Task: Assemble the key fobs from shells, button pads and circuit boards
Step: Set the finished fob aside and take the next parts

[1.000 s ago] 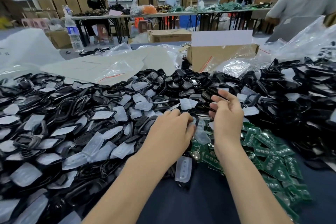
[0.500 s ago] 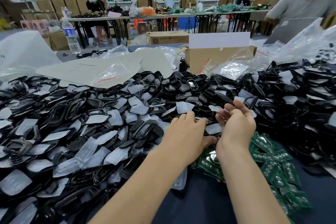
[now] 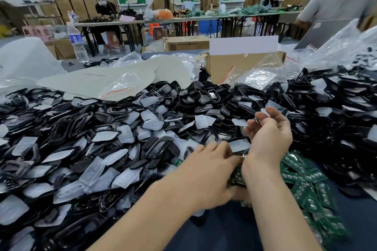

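Black plastic shells (image 3: pixel 158 145) are gleaming under the lights: hard, smooth and glossy. Among them, pads (image 3: pixel 92 171) of milky, translucent, rubbery-looking stuff are showing a soft matt face with shallow dimples. Green boards (image 3: pixel 304 191) are shining slightly, their pale round contacts looking like metal. Clear plastic bags (image 3: pixel 263 76) are crinkling and catching glare. A box (image 3: pixel 222 67) of brown cardboard is looking dull and matt, as is a pale sheet (image 3: pixel 81 81) — card or foam, hard to tell. A clear plastic bottle (image 3: pixel 78 47) is glinting. The table (image 3: pixel 216 238) is showing a dark blue, matt top.
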A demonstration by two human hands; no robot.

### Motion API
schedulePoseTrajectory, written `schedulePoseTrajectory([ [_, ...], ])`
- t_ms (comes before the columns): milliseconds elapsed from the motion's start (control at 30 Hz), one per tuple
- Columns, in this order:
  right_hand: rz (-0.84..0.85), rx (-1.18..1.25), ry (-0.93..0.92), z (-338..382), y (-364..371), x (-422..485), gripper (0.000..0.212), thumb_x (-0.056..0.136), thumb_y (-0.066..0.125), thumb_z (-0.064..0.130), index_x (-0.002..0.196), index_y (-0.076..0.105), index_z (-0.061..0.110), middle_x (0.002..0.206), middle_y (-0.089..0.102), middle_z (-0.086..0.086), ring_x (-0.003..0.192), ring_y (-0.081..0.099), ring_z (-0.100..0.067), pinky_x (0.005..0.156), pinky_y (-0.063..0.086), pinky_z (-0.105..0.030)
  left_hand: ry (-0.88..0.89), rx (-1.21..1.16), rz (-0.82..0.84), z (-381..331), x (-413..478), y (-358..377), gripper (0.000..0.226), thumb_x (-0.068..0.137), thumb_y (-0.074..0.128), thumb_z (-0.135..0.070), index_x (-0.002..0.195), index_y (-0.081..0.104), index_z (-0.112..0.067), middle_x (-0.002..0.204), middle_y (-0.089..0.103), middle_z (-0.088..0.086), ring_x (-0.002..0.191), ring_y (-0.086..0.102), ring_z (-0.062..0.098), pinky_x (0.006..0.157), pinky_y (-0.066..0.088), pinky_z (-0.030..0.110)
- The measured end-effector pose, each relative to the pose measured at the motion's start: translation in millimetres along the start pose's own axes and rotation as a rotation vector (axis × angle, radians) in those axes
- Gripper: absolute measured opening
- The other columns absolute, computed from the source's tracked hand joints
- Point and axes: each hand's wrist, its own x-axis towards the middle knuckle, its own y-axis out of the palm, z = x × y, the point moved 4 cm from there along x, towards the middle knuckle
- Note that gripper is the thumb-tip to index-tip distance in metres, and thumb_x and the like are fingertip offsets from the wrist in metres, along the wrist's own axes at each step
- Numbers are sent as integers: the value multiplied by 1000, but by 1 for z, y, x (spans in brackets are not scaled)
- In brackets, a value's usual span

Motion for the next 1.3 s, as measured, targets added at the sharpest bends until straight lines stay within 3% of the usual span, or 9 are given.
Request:
schedulePoseTrajectory([
  [133, 132, -74, -87, 10, 12, -7, 33, 97, 40, -1, 93, 62, 23, 81, 65, 4, 56, 57, -5, 54, 48, -20, 32, 92, -91, -8, 3, -2, 50, 99, 44, -54, 131, 51, -15, 129, 46, 7, 116, 43, 27, 95, 34, 36],
  [300, 293, -192, -79, 13, 25, -9, 30, 99, 42, 1, 98, 62, 23, 85, 67, 3, 63, 60, -8, 58, 51, -21, 189, 249, -178, -16, -2, -8, 35, 97, 46, -48, 98, 66, -19, 101, 63, 2, 78, 58, 19, 65, 37, 29],
  [467, 455, -310, -117, 25, 49, -9, 27, 99, 45, 4, 98, 63, 24, 85, 69, 5, 64, 62, -5, 59, 52, -19, 99, 221, -279, -9, -1, -11, 28, 96, 45, -36, 79, 63, -23, 73, 59, -7, 59, 57, 13, 46, 40, 25],
  [567, 524, -374, -153, 28, 58, -7, 26, 98, 47, 7, 98, 64, 27, 83, 70, 10, 69, 63, -5, 62, 52, -20, -24, 14, -368, 0, -1, -15, 31, 101, 40, -35, 82, 57, -17, 77, 52, -5, 67, 53, 17, 53, 46, 30],
  [700, 540, -427, -181, 26, 59, 0, 26, 98, 47, 9, 99, 64, 28, 80, 72, 14, 68, 64, 0, 59, 52, -15, -214, -355, -237, 19, -2, -12, 33, 103, 43, -48, 93, 57, -20, 92, 53, -11, 88, 51, 11, 72, 50, 36],
  [833, 522, -547, -150, 14, 76, 26, 28, 99, 43, 10, 95, 61, 31, 88, 69, 8, 67, 60, -5, 61, 50, -24, -250, -531, -242, 33, -4, -15, 23, 98, 52, -53, 89, 57, -32, 90, 54, -17, 85, 50, 0, 67, 41, 19],
  [1033, 571, -1028, -346, -7, 98, 81, 22, 102, 42, 16, 114, 58, 25, 87, 62, 7, 43, 51, 1, 39, 35, -18, -345, -715, -492, 53, -2, -24, 26, 102, 50, -44, 78, 53, -35, 74, 65, -22, 59, 59, 6, 53, 46, 23],
  [1167, 658, -1486, -537, -31, 117, 102, 31, 106, 40, 25, 124, 62, 12, 122, 64, -14, 102, 63, -29, 81, 54, -37, -456, -995, -576, 78, 9, -27, 22, 103, 51, -34, 87, 58, -22, 79, 74, -12, 67, 69, 12, 61, 58, 30],
  [1300, 684, -1799, -477, -60, 133, 121, 43, 107, 38, 41, 123, 59, 7, 143, 50, -24, 130, 42, -38, 103, 40, -48, -504, -1128, -674, 97, 21, -33, 20, 105, 47, -29, 93, 52, -15, 79, 75, -5, 61, 71, 17, 55, 54, 24],
])
